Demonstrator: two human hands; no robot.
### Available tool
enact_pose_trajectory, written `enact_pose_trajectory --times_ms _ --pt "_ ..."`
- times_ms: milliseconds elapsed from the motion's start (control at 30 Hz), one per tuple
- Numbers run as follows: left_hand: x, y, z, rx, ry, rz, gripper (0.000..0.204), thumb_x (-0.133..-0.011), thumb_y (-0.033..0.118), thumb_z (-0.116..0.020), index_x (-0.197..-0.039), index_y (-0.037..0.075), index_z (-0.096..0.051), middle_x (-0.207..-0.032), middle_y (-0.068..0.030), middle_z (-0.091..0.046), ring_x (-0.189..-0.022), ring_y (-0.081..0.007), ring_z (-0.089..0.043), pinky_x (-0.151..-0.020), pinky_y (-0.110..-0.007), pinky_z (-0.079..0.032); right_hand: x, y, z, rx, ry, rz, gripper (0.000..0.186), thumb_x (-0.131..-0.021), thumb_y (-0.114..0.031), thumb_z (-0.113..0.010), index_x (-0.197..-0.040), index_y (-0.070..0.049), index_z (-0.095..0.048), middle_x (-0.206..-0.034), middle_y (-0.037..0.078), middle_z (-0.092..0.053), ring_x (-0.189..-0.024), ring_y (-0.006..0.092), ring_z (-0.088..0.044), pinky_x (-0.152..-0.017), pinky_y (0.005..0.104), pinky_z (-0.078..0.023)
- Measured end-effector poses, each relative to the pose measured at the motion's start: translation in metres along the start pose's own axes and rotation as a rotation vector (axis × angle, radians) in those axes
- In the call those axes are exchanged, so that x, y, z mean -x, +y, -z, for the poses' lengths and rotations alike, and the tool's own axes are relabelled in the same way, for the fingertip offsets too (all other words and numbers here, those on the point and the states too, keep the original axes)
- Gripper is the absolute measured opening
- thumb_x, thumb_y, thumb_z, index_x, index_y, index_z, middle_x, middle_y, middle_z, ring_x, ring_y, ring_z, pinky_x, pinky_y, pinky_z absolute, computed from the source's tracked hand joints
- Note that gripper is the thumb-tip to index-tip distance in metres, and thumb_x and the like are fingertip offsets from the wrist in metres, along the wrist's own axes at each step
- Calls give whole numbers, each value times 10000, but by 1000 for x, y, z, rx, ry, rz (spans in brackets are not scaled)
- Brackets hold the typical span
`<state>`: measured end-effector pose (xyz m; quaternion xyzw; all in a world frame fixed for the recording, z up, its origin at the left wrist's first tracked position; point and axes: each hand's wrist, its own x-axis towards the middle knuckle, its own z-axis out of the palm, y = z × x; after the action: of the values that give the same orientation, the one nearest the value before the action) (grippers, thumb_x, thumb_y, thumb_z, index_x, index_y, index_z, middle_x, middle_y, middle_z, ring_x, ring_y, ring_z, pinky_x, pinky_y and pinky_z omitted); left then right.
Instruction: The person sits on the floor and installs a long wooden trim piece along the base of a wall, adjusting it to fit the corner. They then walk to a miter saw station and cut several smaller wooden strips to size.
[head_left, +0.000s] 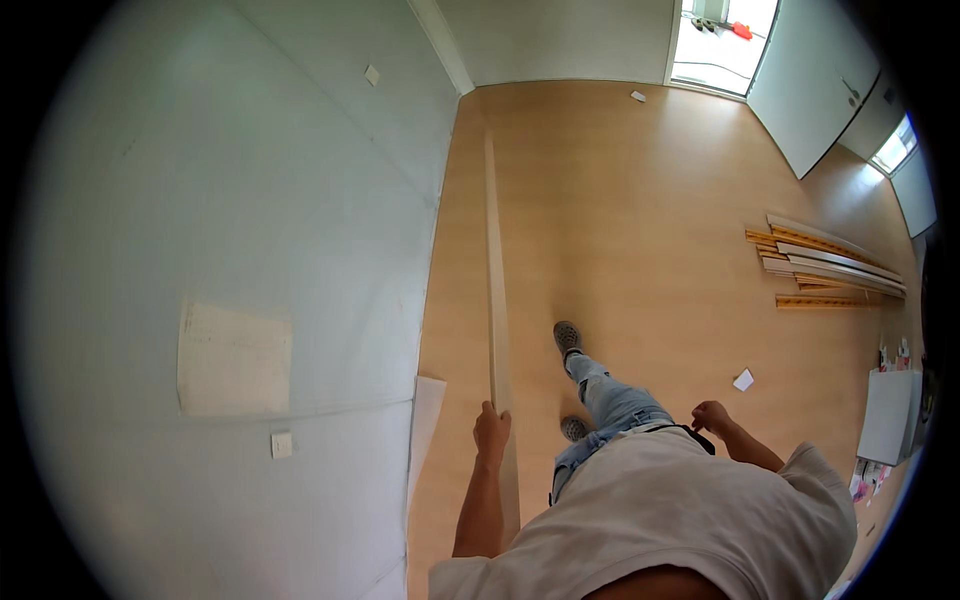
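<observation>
Your pale shirt (670,490) fills the lower edge; your left hand (491,432) is clamped on a long board (497,290) stretching ahead over the floor (620,200), between the wall (320,220) and your jeans (622,405); your right hand (711,417) curls near your waist, its grip impossible to tell

Dressed in a loose beige short-sleeved shirt (680,500), faded light-blue jeans (622,404) with paler patches, a dark belt (698,437) and grey clogs (567,335) dotted with holes.
</observation>
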<state>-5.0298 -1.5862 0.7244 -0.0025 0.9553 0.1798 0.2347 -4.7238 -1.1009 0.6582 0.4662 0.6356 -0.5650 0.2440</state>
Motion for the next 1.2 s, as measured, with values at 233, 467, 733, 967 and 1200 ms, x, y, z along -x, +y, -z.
enact_pose_trajectory --times_ms 233,467,733,967,1200 --pt "-102 0 15 -83 110 80 267 -941 185 -650 -1119 28 -529 -939 -197 -716 -913 -381 -708 -787 -497 -555 -106 -158 -17 108 -42 39 204 -955 -150 -621 -941 48 -665 -735 124 -696 -628 228 -689 -578 366 -563" --pt "-294 36 34 -59 215 10 226 -934 183 -653 -1097 56 -561 -933 -165 -721 -890 -363 -712 -757 -497 -560 -157 -405 29 206 143 389 234 -979 -195 -581 -939 29 -638 -783 98 -670 -699 171 -667 -628 330 -563" --pt "-404 -4 18 -50 75 79 226 -934 193 -639 -1103 64 -562 -938 -167 -721 -893 -361 -715 -741 -495 -568 -120 -459 8 211 282 310 107 -945 -88 -587 -946 6 -638 -759 72 -660 -663 149 -658 -610 303 -547" --pt "-445 -66 18 -64 4 136 217 -953 199 -593 -1120 60 -590 -944 -174 -718 -887 -357 -718 -742 -506 -570 -70 -334 -30 474 -108 -140 116 -943 -87 -595 -944 -13 -685 -761 77 -702 -648 173 -693 -578 317 -561" --pt "-503 -166 33 -149 182 336 238 -961 143 -517 -1134 20 -625 -1059 -232 -691 -966 -372 -690 -836 -486 -562 -53 -480 -129 561 67 -69 213 -978 -165 -618 -1038 30 -680 -822 110 -715 -698 169 -683 -648 325 -564"
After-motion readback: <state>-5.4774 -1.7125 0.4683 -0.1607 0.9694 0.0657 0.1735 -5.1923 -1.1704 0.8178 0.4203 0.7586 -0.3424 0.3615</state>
